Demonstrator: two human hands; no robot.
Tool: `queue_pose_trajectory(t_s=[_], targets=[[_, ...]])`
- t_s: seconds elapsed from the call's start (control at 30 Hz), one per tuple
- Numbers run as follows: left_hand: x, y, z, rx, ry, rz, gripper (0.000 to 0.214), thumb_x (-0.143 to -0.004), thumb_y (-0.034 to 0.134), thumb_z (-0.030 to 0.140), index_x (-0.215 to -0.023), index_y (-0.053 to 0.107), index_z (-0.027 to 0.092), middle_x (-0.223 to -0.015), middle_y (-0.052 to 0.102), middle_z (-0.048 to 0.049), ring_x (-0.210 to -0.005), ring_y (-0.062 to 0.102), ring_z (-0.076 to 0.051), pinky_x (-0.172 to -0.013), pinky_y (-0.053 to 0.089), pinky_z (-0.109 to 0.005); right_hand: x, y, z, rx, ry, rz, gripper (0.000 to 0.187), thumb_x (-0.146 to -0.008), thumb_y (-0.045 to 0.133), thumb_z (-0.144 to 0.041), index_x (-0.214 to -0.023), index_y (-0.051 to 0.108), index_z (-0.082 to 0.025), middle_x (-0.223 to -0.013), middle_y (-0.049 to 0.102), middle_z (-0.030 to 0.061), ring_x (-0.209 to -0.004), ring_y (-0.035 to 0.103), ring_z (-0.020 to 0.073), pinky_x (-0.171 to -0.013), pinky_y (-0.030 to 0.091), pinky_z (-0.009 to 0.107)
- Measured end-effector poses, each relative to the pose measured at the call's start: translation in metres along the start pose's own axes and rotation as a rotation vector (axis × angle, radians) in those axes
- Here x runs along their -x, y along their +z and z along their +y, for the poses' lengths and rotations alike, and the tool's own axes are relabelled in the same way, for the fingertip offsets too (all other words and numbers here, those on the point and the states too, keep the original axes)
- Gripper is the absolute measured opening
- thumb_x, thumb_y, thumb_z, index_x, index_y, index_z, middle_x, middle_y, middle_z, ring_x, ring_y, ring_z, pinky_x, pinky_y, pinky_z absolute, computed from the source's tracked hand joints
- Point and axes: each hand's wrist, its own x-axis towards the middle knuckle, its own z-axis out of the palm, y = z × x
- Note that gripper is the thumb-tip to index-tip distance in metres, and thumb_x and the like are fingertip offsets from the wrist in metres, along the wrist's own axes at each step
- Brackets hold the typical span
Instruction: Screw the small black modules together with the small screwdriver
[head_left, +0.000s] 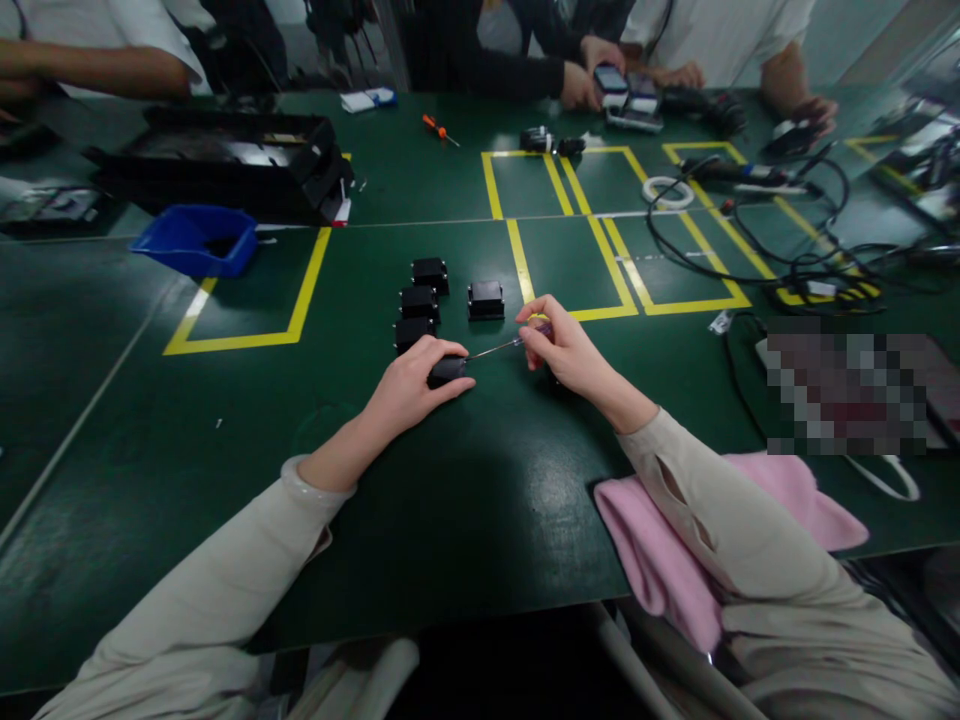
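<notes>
Between the fingers and thumb of my left hand (416,385) is a small black box-shaped part (448,372), resting on the green table (480,480). My right hand (562,350) grips the handle of a screwdriver (495,349), whose thin shaft points left and reaches the side of that part. Three similar black parts (430,274) stand in a slanting column just beyond my left hand, the nearest partly covered by it. Another black part (486,299) sits apart, to their right. Something dark lies partly hidden under my right hand.
A blue bin (199,240) and a black tray stack (225,160) stand at the left. Yellow tape (637,285) marks rectangles on the table. Black cables (750,260) sprawl at the right, above a pink cloth (645,540). An orange screwdriver (435,127) lies farther back, near other people's hands.
</notes>
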Motion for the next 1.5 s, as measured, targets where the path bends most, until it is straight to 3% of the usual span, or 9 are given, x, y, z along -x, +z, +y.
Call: queue_pose_trajectory(t_s=[0.17, 0.3, 0.53, 0.7, 0.83, 1.07, 1.27, 1.4, 1.5], targets=[[0.0000, 0.0010, -0.0016, 0.000, 0.010, 0.008, 0.036, -0.097, 0.068, 0.049, -0.122, 0.065, 0.023, -0.121, 0.068, -0.0091, -0.112, 0.066, -0.030, -0.100, 0.054, -0.046, -0.0006, -0.0003, 0.0012, 0.000, -0.006, -0.021, 0.012, -0.105, 0.054, -0.033, -0.102, 0.047, -0.024, -0.057, 0.051, -0.0106, -0.050, 0.054, 0.0108, -0.053, 0.040, 0.025], [-0.0002, 0.0021, -0.0031, -0.001, 0.028, 0.022, 0.036, -0.097, 0.068, 0.049, -0.122, 0.066, 0.022, -0.118, 0.068, -0.0091, -0.111, 0.066, -0.030, -0.098, 0.054, -0.045, -0.0006, -0.0009, 0.0021, 0.001, -0.017, -0.011, 0.013, -0.101, 0.059, -0.025, -0.107, 0.047, -0.024, -0.065, 0.055, -0.0096, -0.053, 0.057, 0.0102, -0.055, 0.041, 0.026], [0.0000, 0.0022, -0.0034, 0.009, 0.025, 0.020, 0.036, -0.097, 0.069, 0.048, -0.122, 0.066, 0.022, -0.120, 0.068, -0.0088, -0.111, 0.066, -0.029, -0.099, 0.053, -0.045, -0.0013, 0.0015, 0.0019, -0.024, -0.006, -0.004, 0.012, -0.105, 0.053, -0.033, -0.100, 0.047, -0.024, -0.054, 0.046, -0.0121, -0.048, 0.052, 0.0111, -0.053, 0.043, 0.026], [0.0002, 0.0017, -0.0029, 0.010, 0.029, 0.017, 0.036, -0.098, 0.068, 0.048, -0.122, 0.066, 0.021, -0.120, 0.068, -0.0095, -0.112, 0.066, -0.029, -0.099, 0.053, -0.045, -0.0008, 0.0007, 0.0006, -0.010, -0.013, 0.016, 0.010, -0.101, 0.057, -0.026, -0.104, 0.048, -0.023, -0.063, 0.055, -0.0098, -0.051, 0.056, 0.0102, -0.054, 0.042, 0.025], [0.0005, 0.0013, -0.0019, 0.004, 0.028, 0.014, 0.038, -0.098, 0.068, 0.048, -0.123, 0.066, 0.020, -0.120, 0.067, -0.0100, -0.112, 0.066, -0.030, -0.098, 0.053, -0.045, -0.0001, 0.0004, -0.0011, -0.006, 0.005, -0.011, 0.013, -0.105, 0.053, -0.033, -0.100, 0.047, -0.024, -0.058, 0.053, -0.0098, -0.050, 0.054, 0.0110, -0.054, 0.042, 0.026], [0.0002, 0.0023, -0.0028, 0.004, 0.030, 0.017, 0.036, -0.098, 0.068, 0.048, -0.122, 0.066, 0.022, -0.121, 0.068, -0.0087, -0.112, 0.066, -0.029, -0.098, 0.054, -0.044, 0.0005, -0.0004, 0.0000, 0.013, -0.014, 0.008, 0.012, -0.100, 0.059, -0.023, -0.105, 0.048, -0.024, -0.066, 0.057, -0.0084, -0.055, 0.058, 0.0109, -0.057, 0.044, 0.026], [0.0005, 0.0041, -0.0050, -0.005, 0.030, 0.034, 0.035, -0.097, 0.069, 0.047, -0.121, 0.066, 0.022, -0.118, 0.068, -0.0083, -0.110, 0.066, -0.029, -0.099, 0.053, -0.045, -0.0006, 0.0010, 0.0005, -0.016, -0.002, -0.024, 0.013, -0.104, 0.055, -0.033, -0.099, 0.047, -0.024, -0.054, 0.045, -0.0124, -0.047, 0.051, 0.0110, -0.052, 0.042, 0.026], [0.0004, 0.0033, -0.0040, -0.005, 0.033, 0.029, 0.036, -0.097, 0.068, 0.048, -0.121, 0.066, 0.022, -0.118, 0.067, -0.0090, -0.110, 0.066, -0.029, -0.098, 0.053, -0.044, 0.0001, -0.0004, -0.0022, 0.012, -0.014, -0.001, 0.013, -0.098, 0.061, -0.026, -0.100, 0.049, -0.023, -0.063, 0.054, -0.0097, -0.052, 0.057, 0.0097, -0.055, 0.043, 0.025], [0.0003, 0.0021, -0.0028, -0.006, 0.026, 0.019, 0.036, -0.097, 0.068, 0.048, -0.122, 0.066, 0.022, -0.119, 0.067, -0.0092, -0.111, 0.066, -0.030, -0.097, 0.053, -0.044, -0.0002, 0.0002, -0.0026, 0.014, -0.008, 0.011, 0.015, -0.099, 0.062, -0.031, -0.098, 0.049, -0.023, -0.062, 0.055, -0.0093, -0.052, 0.057, 0.0098, -0.055, 0.043, 0.025]])
